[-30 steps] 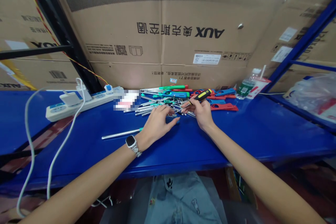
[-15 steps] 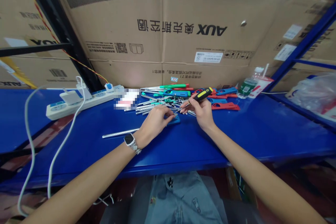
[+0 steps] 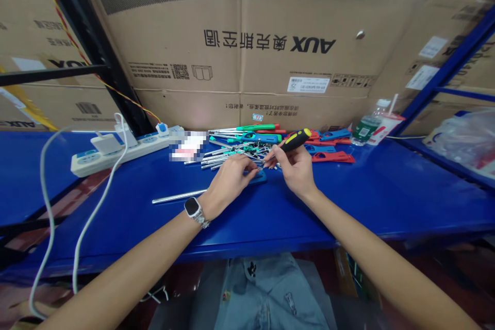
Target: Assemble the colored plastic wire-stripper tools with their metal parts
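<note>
In my right hand (image 3: 297,169) is a screwdriver (image 3: 296,140) with a black and yellow handle; it slants down to the left, and its tip is by my left fingertips. My left hand (image 3: 232,175), with a watch (image 3: 192,207) at the wrist, is pinched; what lies between thumb and finger is too small to make out. Partly hidden under it is a blue plastic handle piece (image 3: 260,177). A silver metal tube (image 3: 174,197) sticks out to the left of that hand. Beyond both hands lies a pile of long metal tubes (image 3: 216,159) and green parts.
Red handle pieces (image 3: 334,157) and blue ones (image 3: 334,134) lie at the back right, near a bottle (image 3: 363,130) and a cup (image 3: 384,129). A power strip (image 3: 91,161) with white cables stands left on the blue table (image 3: 348,206). Large cardboard boxes (image 3: 174,10) stand behind.
My right hand has tipped the screwdriver slightly, its handle end shifting a little left. My left hand keeps its pinch in nearly the same place. The view has shifted slightly.
</note>
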`<control>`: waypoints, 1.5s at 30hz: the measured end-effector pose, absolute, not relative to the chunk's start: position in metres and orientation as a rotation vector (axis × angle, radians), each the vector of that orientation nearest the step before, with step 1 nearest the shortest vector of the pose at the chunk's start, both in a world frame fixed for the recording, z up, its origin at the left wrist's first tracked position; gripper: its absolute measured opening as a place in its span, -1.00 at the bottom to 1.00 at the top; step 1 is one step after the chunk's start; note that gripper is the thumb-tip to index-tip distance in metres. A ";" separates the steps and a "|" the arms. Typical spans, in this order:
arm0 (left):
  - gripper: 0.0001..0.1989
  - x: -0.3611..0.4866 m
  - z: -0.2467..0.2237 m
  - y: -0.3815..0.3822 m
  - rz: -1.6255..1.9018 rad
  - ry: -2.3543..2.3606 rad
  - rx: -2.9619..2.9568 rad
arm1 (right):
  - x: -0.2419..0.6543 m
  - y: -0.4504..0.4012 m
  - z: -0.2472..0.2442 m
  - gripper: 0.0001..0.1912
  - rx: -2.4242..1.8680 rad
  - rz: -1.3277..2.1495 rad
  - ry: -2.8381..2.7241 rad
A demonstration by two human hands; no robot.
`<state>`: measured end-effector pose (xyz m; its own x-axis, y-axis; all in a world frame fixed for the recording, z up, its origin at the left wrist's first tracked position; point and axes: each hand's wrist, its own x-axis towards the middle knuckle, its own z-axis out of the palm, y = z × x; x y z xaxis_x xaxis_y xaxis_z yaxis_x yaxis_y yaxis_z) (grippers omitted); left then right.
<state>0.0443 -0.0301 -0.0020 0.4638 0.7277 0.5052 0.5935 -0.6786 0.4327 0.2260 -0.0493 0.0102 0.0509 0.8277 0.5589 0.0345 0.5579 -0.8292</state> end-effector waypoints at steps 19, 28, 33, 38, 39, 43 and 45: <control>-0.71 0.046 -0.002 -0.034 0.917 1.172 2.649 | 0.232 -0.042 0.009 -0.69 -0.817 0.689 -1.366; -0.64 0.041 -0.017 -0.037 0.609 1.141 2.905 | 0.236 -0.036 0.006 -0.66 -0.845 0.687 -1.422; -0.66 0.041 -0.021 -0.031 0.605 1.095 2.855 | 0.237 -0.034 0.005 -0.64 -0.845 0.708 -1.427; -0.63 0.038 -0.022 -0.024 0.587 1.080 2.753 | 0.238 -0.033 0.005 -0.66 -0.856 0.681 -1.489; -0.62 0.037 -0.022 -0.023 0.582 1.083 2.745 | 0.238 -0.033 0.005 -0.67 -0.860 0.667 -1.506; -0.61 0.036 -0.024 -0.021 0.624 1.084 2.703 | 0.237 -0.034 0.006 -0.68 -0.871 0.652 -1.535; -0.61 0.036 -0.025 -0.021 0.640 1.078 2.696 | 0.236 -0.034 0.007 -0.68 -0.869 0.658 -1.546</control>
<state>0.0361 -0.0214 -0.0252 0.6469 0.6889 0.3270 0.6167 -0.7248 0.3070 0.2363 -0.0342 0.0073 -0.0375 0.8240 0.5654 0.1633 0.5632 -0.8100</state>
